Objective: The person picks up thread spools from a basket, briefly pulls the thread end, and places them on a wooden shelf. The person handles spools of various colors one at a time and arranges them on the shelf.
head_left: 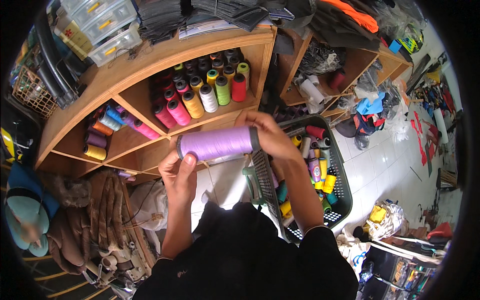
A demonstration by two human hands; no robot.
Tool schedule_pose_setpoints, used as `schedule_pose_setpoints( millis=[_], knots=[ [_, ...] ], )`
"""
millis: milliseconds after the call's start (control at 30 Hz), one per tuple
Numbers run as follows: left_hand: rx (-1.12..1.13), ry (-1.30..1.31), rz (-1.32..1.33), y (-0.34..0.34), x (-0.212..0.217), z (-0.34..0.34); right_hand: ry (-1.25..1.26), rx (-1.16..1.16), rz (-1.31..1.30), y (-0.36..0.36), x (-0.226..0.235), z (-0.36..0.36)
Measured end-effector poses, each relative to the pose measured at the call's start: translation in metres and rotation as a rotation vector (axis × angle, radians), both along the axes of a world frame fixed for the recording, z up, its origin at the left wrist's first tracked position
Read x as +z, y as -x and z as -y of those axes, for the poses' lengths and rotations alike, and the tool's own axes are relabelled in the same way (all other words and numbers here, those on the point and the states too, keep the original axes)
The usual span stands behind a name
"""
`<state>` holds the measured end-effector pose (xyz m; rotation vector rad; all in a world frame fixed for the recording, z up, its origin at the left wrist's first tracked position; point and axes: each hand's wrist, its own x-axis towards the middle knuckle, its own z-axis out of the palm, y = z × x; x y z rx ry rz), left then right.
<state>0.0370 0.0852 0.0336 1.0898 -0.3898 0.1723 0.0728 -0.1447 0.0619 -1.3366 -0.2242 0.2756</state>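
A large lilac spool of thread (216, 143) with dark end rims lies sideways between my hands, in front of a wooden shelf. My left hand (179, 175) grips its left end, thumb pressed on the thread. At the other end, my right hand (268, 134) is closed round the dark rim, its fingers partly hidden behind the spool. Below my right forearm stands a dark green plastic basket (345, 200) filled with mixed spools, yellow, red, teal and white among them. Straight ahead, the wooden shelf (200, 126) holds upright spools in pink, yellow, white, green, red and black.
Clear plastic drawers (112, 45) and stacks of dark sheets (162, 20) sit on top of the shelf. To the left hang brown gloves (106, 210) and a teal cap (27, 215). Plastic bags and cloth scraps lie on the white tiled floor (372, 170) to the right.
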Motion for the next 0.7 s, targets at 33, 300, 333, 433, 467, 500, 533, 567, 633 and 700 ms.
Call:
schedule_pose_setpoints(
  millis=[33,300,333,433,467,500,533,567,633,700],
  knots=[
    [0.041,0.019,-0.040,0.001,0.004,0.002,-0.004,-0.036,0.047,-0.005,0.003,0.001],
    [0.209,0.022,-0.137,0.008,-0.004,0.014,-0.217,-0.299,0.316,0.030,-0.014,-0.064],
    [0.233,-0.005,-0.122,0.008,-0.007,0.013,-0.262,-0.325,0.307,0.029,-0.016,-0.077],
    [0.210,0.114,-0.233,0.016,-0.005,0.014,-0.346,-0.376,0.272,0.028,-0.017,-0.090],
    [0.204,0.173,-0.262,0.017,-0.005,0.015,-0.365,-0.385,0.259,0.028,-0.017,-0.093],
    [0.194,0.170,-0.282,0.017,-0.002,0.015,-0.383,-0.361,0.241,0.027,-0.017,-0.092],
    [0.183,0.171,-0.305,0.019,0.002,0.015,-0.396,-0.337,0.221,0.026,-0.017,-0.088],
    [0.173,0.172,-0.327,0.020,0.006,0.014,-0.410,-0.313,0.201,0.026,-0.018,-0.085],
    [0.127,0.146,-0.388,0.020,0.010,0.010,-0.413,-0.267,0.170,0.025,-0.018,-0.083],
    [0.063,0.113,-0.415,0.019,0.007,0.003,-0.415,-0.236,0.137,0.022,-0.019,-0.087]
  ],
)
